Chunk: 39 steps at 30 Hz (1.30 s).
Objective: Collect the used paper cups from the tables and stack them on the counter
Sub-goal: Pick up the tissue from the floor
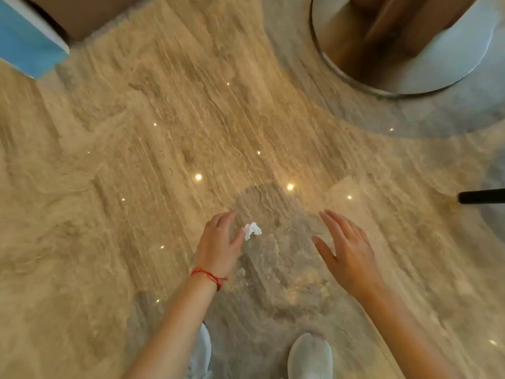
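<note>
No paper cup is in view. I look straight down at a glossy beige stone floor [169,138]. My left hand [220,242], with a red string at the wrist, is held out over the floor with its fingers apart. A small crumpled white tissue [252,230] shows right beside its fingertips; I cannot tell whether it lies on the floor or is pinched by the thumb. My right hand [345,250] hangs open a little to the right, fingers spread, holding nothing. My two white shoes [310,354] stand at the bottom edge.
A round metal table base [442,64] with a wooden column stands at the top right. A blue and white panel [24,42] juts in at the top left. A black bar [481,196] pokes in from the right edge.
</note>
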Available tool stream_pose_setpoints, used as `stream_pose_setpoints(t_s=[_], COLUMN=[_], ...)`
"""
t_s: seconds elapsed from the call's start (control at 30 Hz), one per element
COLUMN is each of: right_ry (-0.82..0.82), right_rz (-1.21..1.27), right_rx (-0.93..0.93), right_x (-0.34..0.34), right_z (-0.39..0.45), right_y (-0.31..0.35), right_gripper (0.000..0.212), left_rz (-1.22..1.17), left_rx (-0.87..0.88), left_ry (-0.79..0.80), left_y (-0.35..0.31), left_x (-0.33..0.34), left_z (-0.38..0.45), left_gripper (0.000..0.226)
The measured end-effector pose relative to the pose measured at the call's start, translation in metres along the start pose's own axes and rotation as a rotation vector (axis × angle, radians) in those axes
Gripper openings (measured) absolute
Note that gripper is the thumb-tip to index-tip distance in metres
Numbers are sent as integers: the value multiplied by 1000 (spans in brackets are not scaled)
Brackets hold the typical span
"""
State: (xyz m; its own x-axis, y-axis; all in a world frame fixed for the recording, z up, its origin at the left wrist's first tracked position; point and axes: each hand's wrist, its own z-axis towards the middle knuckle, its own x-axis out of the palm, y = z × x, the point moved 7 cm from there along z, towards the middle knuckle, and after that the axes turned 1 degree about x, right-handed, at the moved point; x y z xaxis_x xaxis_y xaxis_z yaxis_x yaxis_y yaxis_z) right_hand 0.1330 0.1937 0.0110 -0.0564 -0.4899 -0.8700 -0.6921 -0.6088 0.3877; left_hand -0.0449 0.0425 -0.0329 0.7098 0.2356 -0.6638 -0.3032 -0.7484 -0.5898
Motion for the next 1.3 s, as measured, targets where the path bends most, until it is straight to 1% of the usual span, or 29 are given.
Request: stream_pose_setpoints(t_s=[0.07,0.13,0.23,0.3,0.37,0.5,0.53,0.6,0.67,0.73,0.8,0.87,1.0,1.17,1.3], right_ry=[-7,14,7,-8,-14,5,11,37,44,47,52,48,-11,-68,-105], right_rz=[17,5,7,3,1,-5,-4,16,37,47,64,74,106,165,211], right_rx=[17,30,20,4,-17,-40,-45,-35,-9,17,43,54,72,66,80], right_x=[20,41,62,76,85,92,90,82,64,39,10,-22,-97,-199,-287], right_z=[8,15,23,32,41,47,46,42,32,20,8,-1,-20,-47,-72], right_y=[-12,-26,-41,-48,-50,-43,-41,-36,-31,-23,-9,7,51,126,181], right_gripper=[51,51,53,58,58,58,58,57,53,48,47,47,46,47,50], left_rz=[-47,-56,-101,-99,-98,-91,-135,-316,-495,-621,-684,-729,-893,-905,-896], left_rx=[-86,-179,-257,-278,-279,-246,-255,-348,-433,-461,-459,-463,-480,-385,-308], left_ry=[-56,-57,-85,-144,-198,-227,-236,-260,-263,-261,-267,-288,-301,-299,-310], left_y=[19,35,52,61,66,69,69,70,62,49,31,12,-38,-120,-185], left_x=[18,42,70,83,89,92,89,80,66,46,18,-11,-74,-171,-260], left_z=[12,20,29,39,47,54,53,46,33,17,1,-14,-46,-87,-121], left_gripper=[46,46,40,36,31,14,10,6,12,11,3,7,6,6,16])
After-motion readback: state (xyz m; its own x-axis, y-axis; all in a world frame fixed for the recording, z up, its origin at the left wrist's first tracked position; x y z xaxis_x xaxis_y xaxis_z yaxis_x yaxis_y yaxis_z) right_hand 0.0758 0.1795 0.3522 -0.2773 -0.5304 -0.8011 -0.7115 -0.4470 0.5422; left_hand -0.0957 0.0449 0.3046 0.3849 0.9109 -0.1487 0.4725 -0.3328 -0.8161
